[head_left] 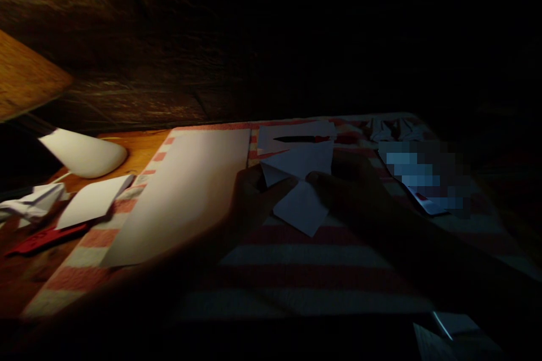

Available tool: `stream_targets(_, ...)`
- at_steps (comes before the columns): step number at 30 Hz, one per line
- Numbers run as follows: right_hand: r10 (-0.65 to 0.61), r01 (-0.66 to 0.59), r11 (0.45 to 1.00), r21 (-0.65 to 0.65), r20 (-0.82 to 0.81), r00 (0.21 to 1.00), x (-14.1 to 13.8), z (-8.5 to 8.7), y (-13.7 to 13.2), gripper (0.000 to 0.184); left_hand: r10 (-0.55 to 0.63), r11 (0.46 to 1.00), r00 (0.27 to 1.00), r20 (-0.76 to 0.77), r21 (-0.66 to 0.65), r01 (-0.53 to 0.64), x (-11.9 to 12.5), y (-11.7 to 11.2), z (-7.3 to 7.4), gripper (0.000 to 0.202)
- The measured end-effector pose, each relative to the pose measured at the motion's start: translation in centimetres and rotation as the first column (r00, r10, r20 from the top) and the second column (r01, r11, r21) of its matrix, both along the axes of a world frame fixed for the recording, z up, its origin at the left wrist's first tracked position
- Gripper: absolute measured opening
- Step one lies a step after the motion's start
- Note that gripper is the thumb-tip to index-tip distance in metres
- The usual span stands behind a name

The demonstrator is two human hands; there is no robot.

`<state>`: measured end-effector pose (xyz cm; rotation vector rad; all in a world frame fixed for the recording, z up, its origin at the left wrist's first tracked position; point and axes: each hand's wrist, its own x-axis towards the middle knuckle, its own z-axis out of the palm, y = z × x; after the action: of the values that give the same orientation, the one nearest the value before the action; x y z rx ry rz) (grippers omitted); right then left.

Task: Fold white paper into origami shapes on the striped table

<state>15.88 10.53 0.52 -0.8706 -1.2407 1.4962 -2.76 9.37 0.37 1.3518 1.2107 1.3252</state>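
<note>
The scene is very dark. Both my hands meet on a small folded white paper point(301, 197) lying on a red-and-white striped cloth point(296, 271). My left hand point(254, 197) pinches the paper's left side, fingers closed on it. My right hand point(342, 186) presses and grips the paper's right edge. The paper has folded flaps pointing up and down between the hands.
A large white sheet point(186, 192) lies left of the hands. Behind are more paper with a dark pen point(300, 139), folded paper pieces point(393, 127) and a blurred screen point(423, 175). At left stand a white lamp point(84, 152), a small paper point(95, 198), and a red object point(42, 238).
</note>
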Motion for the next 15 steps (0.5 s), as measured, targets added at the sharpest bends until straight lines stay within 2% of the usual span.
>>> stream_targets(6, 0.001, -0.002, 1.000, -0.031, -0.019, 1.000, -0.18, 0.22, -0.37, 0.004, -0.032, 0.999, 0.993, 0.112, -0.003, 0.033, -0.44, 0.27, -0.68, 0.012)
stream_targets(11, 0.057, -0.070, 0.994, -0.082, -0.159, 0.986, 0.11, 0.41, -0.09, 0.026, -0.112, 0.990, 0.962, 0.250, -0.051, 0.128, -0.70, 0.18, -0.61, 0.008)
stream_targets(15, 0.111, -0.136, 0.981, -0.135, -0.178, 0.978, 0.42, 0.49, 0.28, 0.033, -0.194, 0.962, 0.915, 0.353, -0.114, 0.248, -0.64, 0.07, -0.11, 0.020)
